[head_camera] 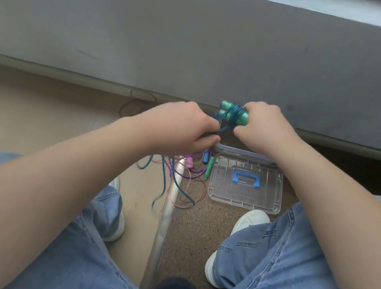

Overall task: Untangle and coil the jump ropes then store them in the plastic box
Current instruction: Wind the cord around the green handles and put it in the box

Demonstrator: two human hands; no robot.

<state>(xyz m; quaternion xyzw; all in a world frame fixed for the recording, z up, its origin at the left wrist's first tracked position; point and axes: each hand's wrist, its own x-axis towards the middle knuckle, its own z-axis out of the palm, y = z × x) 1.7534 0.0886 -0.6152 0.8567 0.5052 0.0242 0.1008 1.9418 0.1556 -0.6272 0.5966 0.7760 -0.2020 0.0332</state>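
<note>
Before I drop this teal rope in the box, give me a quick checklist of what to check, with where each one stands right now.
1. Two teal plastic rope handles held together in the right hand: ok.
2. Teal cord wrapped round the handles: ok, but loose strands hang below the left hand, so coiling is not ok yet.
3. Left hand's grip on the cord: ok.
4. Clear plastic lid with blue handle off the box: ok, it lies on the floor.
5. Clear plastic box open and free inside: cannot tell, hands hide most of it.
6. Purple and pink ropes on the floor untangled: not ok.
</note>
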